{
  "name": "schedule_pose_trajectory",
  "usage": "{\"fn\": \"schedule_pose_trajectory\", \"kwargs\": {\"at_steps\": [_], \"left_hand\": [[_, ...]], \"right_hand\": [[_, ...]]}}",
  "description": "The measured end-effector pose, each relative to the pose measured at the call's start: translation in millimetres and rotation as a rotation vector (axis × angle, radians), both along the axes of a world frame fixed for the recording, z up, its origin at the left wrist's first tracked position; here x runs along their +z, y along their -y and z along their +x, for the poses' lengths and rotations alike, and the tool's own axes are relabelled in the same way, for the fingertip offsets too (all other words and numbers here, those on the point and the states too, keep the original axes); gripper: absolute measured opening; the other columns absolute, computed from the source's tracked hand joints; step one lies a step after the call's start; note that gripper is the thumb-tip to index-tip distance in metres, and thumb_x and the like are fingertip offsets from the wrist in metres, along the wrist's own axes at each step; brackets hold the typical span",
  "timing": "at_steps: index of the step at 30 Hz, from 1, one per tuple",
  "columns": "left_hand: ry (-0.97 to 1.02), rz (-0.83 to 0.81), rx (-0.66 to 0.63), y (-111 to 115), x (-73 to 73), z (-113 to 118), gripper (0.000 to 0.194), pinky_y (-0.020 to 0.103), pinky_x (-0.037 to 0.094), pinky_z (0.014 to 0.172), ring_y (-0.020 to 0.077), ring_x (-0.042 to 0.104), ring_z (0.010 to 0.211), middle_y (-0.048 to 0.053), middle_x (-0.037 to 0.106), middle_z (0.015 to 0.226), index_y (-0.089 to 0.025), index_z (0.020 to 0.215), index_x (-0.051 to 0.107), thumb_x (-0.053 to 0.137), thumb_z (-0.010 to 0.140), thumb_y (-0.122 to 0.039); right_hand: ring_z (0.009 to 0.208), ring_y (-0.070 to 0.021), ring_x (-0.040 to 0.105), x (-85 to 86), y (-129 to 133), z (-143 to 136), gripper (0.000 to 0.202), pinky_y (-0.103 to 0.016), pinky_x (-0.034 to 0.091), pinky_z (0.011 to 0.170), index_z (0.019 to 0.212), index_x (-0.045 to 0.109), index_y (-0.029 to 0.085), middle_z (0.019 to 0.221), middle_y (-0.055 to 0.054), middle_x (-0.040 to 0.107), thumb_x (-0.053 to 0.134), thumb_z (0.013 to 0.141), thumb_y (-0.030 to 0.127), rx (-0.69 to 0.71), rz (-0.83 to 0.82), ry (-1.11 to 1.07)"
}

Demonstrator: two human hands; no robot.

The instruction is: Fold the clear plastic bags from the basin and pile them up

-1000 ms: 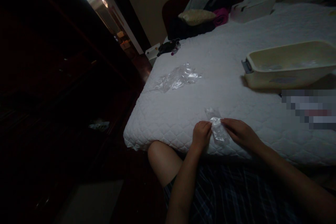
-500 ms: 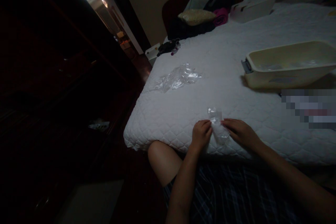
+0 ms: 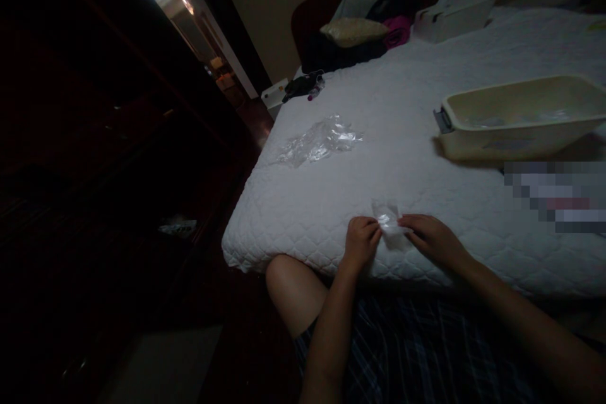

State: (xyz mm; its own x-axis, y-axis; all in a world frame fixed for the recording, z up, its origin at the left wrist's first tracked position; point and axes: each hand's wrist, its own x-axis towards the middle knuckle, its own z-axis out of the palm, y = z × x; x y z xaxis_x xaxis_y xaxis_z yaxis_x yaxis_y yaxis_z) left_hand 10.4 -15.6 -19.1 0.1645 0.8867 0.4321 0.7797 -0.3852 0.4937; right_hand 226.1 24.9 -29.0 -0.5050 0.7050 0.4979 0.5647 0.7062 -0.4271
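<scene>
A small clear plastic bag (image 3: 391, 235) is stretched between my two hands, just above or on the near edge of the white quilted bed (image 3: 293, 214). My left hand (image 3: 363, 241) pinches its left side, fingers curled in. From the other side my right hand (image 3: 432, 238) grips the right edge between thumb and fingertips. Farther back on the bed lies a crumpled spread of clear plastic bags (image 3: 322, 141), apart from both hands.
A cream plastic bin (image 3: 516, 144) with a grey latch stands at the right, clear plastic inside. A white box (image 3: 454, 19), a magenta roll (image 3: 398, 31) and a beige pillow-like bundle (image 3: 355, 31) lie by the headboard. The bed's left side drops to a dark floor.
The small plastic bag has shifted slightly and its folds catch the light differently. Both hands keep their pinch on it and have hardly moved.
</scene>
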Motion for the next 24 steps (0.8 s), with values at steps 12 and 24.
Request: {"fn": "schedule_pose_trajectory", "kwargs": {"at_steps": [12,24], "left_hand": [[-0.018,-0.008,0.052,1,7.0,6,0.016,0.046,0.041,0.103,0.0157,0.064,0.094,0.003,0.071,0.093,-0.020,0.088,0.070,0.055,0.091,-0.024],[-0.011,0.051,0.213,-3,5.4,21,0.027,0.040,0.045,0.093,0.0160,0.062,0.079,0.004,0.069,0.078,-0.017,0.074,0.070,0.052,0.092,-0.025]], "right_hand": [[0.084,-0.0228,0.066,10.6,0,-8,0.030,-0.039,0.052,0.077,0.090,0.071,0.022,0.090,-0.008,0.073,0.047,0.091,0.040,-0.067,-0.098,-0.024],[0.068,-0.0200,0.063,13.2,-4,-20,0.040,-0.033,0.048,0.061,0.075,0.070,0.023,0.074,-0.005,0.070,0.046,0.089,0.052,-0.260,-0.189,-0.039]]}}
